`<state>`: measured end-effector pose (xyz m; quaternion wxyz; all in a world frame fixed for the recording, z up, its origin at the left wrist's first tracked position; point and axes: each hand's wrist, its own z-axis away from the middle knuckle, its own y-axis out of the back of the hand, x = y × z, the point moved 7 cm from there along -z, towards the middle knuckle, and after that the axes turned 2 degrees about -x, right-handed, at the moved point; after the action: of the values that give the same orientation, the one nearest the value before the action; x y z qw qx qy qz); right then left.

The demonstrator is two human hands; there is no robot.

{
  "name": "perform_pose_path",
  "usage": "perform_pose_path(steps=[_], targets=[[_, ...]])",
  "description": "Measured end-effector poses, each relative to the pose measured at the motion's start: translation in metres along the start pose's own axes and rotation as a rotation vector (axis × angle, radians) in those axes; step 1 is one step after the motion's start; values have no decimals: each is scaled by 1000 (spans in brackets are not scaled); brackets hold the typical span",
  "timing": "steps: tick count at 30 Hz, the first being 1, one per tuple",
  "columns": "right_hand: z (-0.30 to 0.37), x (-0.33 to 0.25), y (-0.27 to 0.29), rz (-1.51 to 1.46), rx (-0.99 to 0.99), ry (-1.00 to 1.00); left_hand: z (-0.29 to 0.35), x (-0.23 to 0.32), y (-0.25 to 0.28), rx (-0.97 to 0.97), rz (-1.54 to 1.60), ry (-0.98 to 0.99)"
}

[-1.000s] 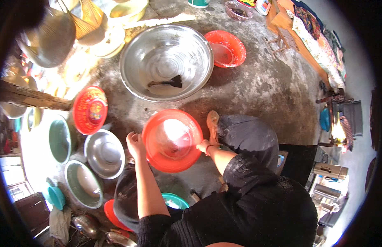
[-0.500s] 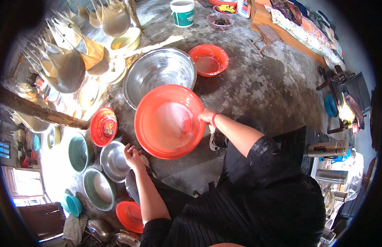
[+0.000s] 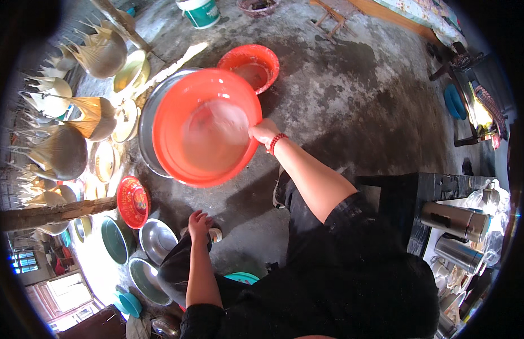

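In the head view, the right hand (image 3: 265,132) is gripping the near right part of the rim of an orange-red basin (image 3: 211,152). That basin is sitting to the left of this hand, tilting so its interior is showing, with a pale, whitish layer lying inside. A red beaded bracelet (image 3: 277,143) is circling the wrist just behind the hand.

Beyond the held basin, a large metal basin (image 3: 146,135) is partly showing; whether the two are touching, I cannot tell. A smaller red basin (image 3: 266,56) is resting on the floor ahead of the right hand.

The left hand (image 3: 199,225) is hanging apart from the held basin, its fingers loosely spreading and slightly bending. To its left, a silver bowl (image 3: 158,242) is standing nearest, with a red patterned basin (image 3: 133,202) and a green tub (image 3: 117,242) lying farther out.
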<state>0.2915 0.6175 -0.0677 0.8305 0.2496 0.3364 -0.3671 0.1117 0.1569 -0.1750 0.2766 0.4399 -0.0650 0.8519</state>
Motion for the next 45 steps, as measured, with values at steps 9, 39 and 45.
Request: perform_pose_path(steps=[9,39,45], targets=[[-84,2,68,-493,338,177,-98,34,-275,-391,95,135],[-269,-76,136,-227,1030,243,44,227,-208,-773,-480,-285],[-352,-20,144,-575,767,4,29,225,-209,-802,-407,-181]])
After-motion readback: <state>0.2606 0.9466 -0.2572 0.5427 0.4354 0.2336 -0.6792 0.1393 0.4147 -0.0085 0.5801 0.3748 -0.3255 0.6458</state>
